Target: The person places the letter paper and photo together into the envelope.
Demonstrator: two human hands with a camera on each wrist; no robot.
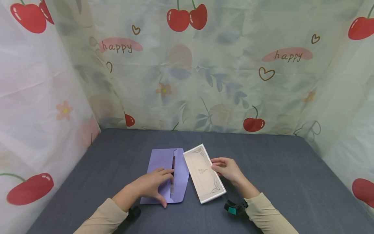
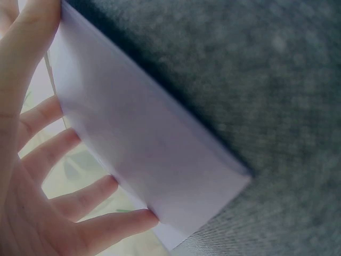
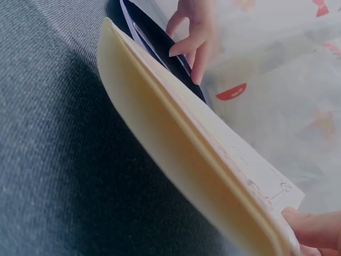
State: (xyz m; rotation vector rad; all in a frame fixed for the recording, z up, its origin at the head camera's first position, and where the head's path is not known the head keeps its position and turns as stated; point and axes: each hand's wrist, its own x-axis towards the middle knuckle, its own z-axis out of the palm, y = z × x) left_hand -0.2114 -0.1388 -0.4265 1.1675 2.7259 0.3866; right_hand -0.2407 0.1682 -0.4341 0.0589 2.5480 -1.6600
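A purple envelope [image 1: 159,157] lies on the table with its flap [image 1: 182,175] spread to the right; a dark gap shows along its mouth. Over it rests my left hand [image 1: 153,183], fingers apart and fairly straight. Its fingertips touch the envelope [image 2: 133,128] in the left wrist view, and the thumb reaches the near edge. My right hand [image 1: 229,169] pinches the right edge of a cream folded card [image 1: 201,172] with ornate corners. Seen from the right wrist, the card [image 3: 176,144] is tilted and its layers stand slightly apart. The card's upper left corner is close to the envelope flap.
A dark grey cloth covers the table [image 1: 263,156]. Printed curtains [image 1: 187,81] with cherries enclose the back and both sides. A black and teal wrist device [image 1: 235,208] is by the right cuff, and a dark device [image 1: 134,213] is beneath the left wrist.
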